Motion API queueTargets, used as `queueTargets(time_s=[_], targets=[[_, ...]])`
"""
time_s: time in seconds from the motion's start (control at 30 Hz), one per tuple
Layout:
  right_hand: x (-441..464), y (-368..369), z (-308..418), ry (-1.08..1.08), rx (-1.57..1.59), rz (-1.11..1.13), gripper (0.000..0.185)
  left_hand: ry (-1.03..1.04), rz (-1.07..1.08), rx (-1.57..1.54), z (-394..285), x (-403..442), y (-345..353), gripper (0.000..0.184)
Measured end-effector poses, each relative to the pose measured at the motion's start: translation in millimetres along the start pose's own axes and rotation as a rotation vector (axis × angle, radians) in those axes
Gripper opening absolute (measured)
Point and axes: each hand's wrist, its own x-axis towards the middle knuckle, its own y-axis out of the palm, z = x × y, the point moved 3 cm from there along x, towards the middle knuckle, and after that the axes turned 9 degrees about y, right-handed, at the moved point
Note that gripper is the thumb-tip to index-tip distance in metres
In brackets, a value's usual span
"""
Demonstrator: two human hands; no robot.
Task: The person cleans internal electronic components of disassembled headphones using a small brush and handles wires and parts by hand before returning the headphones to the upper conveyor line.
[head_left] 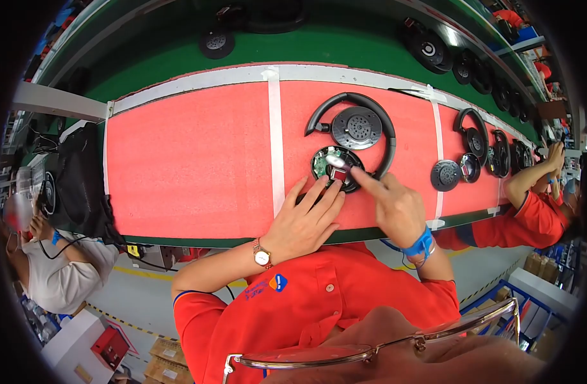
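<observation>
An open headphone ear cup point(319, 160) with a green circuit board inside lies on the pink mat, its black headband point(389, 131) curving round on the right. The other ear cup point(357, 128), a dark grey disc with small holes, sits just above it. My right hand point(399, 208) is closed on a short tool point(336, 161) with a pale rounded tip, held over the board. My left hand point(309, 217) lies with fingers stretched at the ear cup's lower edge, fingertips beside a small red part point(337, 174). Something black shows partly beneath this hand.
More headphones point(476, 137) and a loose round cup point(445, 175) lie to the right, near a co-worker in red point(533, 214). Beyond the white edge strip, a green belt point(345, 41) carries black headphone parts. A person in white point(66, 269) is at the left.
</observation>
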Motion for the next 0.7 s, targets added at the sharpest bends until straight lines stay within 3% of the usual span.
queueTargets(time_s=[0.07, 0.23, 0.37, 0.47, 0.6, 0.7], targets=[[-1, -2, -2, 0.073, -0.004, -0.066, 0.057, 0.002, 0.013, -0.003, 0, -1, -1, 0.053], [-7, 6, 11, -0.012, 0.034, -0.032, 0.057, 0.025, 0.046, 0.065, -2, 0, 3, 0.053], [-2, -1, -2, 0.143, -0.022, -0.034, 0.056, 0.021, 0.04, 0.056, -1, 1, 1, 0.055], [-8, 7, 13, -0.049, 0.035, -0.056, 0.055, 0.028, 0.041, 0.06, -3, 0, 4, 0.056], [-5, 2, -5, 0.141, -0.02, -0.061, 0.056, 0.013, 0.058, 0.032, -1, 1, 2, 0.057], [-9, 4, 6, 0.031, 0.039, -0.05, 0.055, 0.028, 0.052, 0.052, -2, -1, 5, 0.057]])
